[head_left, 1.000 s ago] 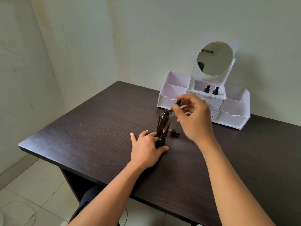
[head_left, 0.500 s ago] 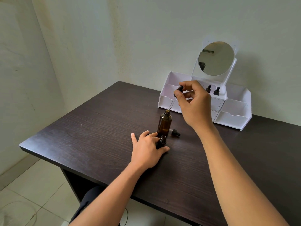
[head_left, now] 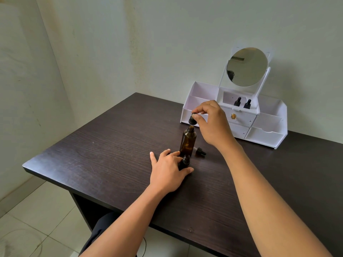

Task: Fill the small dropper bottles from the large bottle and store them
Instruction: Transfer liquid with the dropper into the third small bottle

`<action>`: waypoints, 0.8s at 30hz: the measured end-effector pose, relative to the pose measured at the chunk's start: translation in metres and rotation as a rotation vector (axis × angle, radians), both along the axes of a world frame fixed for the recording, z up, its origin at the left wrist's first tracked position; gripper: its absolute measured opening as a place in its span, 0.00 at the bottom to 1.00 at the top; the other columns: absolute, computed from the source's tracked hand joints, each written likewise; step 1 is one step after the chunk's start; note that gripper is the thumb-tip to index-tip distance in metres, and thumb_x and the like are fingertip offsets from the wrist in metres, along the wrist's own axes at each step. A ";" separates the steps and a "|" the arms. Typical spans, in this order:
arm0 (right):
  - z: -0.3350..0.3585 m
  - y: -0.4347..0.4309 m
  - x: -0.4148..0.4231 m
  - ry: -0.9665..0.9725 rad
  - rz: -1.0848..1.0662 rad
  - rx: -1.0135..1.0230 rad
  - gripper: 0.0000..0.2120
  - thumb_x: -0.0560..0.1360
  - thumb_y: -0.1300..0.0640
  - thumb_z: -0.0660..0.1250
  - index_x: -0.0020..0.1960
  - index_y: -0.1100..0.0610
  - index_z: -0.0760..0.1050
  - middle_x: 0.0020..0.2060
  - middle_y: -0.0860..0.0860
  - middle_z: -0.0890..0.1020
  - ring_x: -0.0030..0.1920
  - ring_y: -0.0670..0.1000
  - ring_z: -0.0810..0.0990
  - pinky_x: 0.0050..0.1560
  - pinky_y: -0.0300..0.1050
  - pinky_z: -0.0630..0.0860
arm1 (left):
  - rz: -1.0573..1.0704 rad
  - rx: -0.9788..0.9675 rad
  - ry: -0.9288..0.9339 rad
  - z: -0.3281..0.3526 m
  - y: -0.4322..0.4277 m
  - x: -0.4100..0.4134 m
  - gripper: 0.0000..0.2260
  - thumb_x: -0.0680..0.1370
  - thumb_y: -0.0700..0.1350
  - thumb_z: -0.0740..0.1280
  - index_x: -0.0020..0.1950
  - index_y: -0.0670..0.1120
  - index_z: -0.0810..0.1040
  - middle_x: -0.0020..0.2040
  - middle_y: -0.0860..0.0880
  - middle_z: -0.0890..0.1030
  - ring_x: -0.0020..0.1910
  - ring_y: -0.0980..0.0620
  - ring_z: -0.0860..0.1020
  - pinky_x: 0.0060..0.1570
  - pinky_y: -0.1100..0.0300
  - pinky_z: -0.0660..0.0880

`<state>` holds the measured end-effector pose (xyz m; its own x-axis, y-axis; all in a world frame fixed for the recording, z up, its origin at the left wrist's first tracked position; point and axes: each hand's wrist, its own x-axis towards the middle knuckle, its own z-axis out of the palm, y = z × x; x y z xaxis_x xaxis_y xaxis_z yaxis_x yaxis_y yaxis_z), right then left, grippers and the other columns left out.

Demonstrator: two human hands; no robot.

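Left hand [head_left: 168,170] lies palm down on the dark wood-grain surface [head_left: 111,154], near its front left part. Its thumb and forefinger are curled round a small bottle [head_left: 185,161] and hold it upright at the right edge of the hand. The small bottle is dark, uncapped, with a threaded neck showing; its lower body is hidden by the fingers. Directly behind it, touching or just short of touching, stands the large bottle [head_left: 188,141]: amber glass, upright, neck open, standing on the surface. Whether it holds liquid cannot be told. Just above its mouth is a black dropper cap [head_left: 192,120], pinched between thumb and fingertips of the right hand [head_left: 213,123], which is raised clear of the surface with the remaining fingers curled. The glass tube below the cap cannot be made out. To the right of the large bottle, near its base, a second dropper [head_left: 200,151] lies on its side on the surface, untouched by either hand. Well behind, against the wall, stands a white organiser [head_left: 269,117] with open side compartments, a drawer with a gold knob [head_left: 233,116] and a round mirror [head_left: 246,66] on top. Its centre upper compartment contains two capped dark bottles [head_left: 237,102], upright and side by side.
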<state>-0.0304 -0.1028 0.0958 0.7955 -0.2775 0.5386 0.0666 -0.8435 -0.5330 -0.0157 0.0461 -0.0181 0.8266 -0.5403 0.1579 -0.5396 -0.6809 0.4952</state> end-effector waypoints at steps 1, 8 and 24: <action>0.000 0.000 0.000 0.017 -0.013 -0.001 0.03 0.78 0.60 0.68 0.51 0.56 0.80 0.56 0.52 0.76 0.57 0.51 0.77 0.55 0.43 0.73 | 0.002 0.001 -0.001 0.000 0.000 0.000 0.21 0.77 0.65 0.64 0.65 0.56 0.78 0.75 0.57 0.68 0.78 0.51 0.55 0.72 0.35 0.35; -0.002 -0.001 0.001 0.081 -0.008 -0.020 0.05 0.79 0.60 0.68 0.52 0.55 0.80 0.55 0.49 0.73 0.58 0.49 0.76 0.55 0.38 0.69 | -0.001 -0.007 0.002 0.000 0.000 -0.001 0.21 0.77 0.64 0.64 0.65 0.56 0.78 0.75 0.57 0.67 0.78 0.51 0.55 0.72 0.35 0.35; -0.008 -0.003 0.001 0.112 -0.003 -0.003 0.07 0.79 0.58 0.67 0.55 0.57 0.80 0.56 0.50 0.73 0.48 0.43 0.76 0.43 0.25 0.65 | 0.003 0.011 0.006 0.002 0.001 -0.001 0.22 0.77 0.64 0.64 0.66 0.56 0.77 0.75 0.57 0.67 0.78 0.52 0.55 0.72 0.35 0.35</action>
<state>-0.0296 -0.1053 0.0880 0.8502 -0.2784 0.4469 0.0044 -0.8449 -0.5348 -0.0163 0.0470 -0.0164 0.8293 -0.5391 0.1468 -0.5342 -0.6881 0.4911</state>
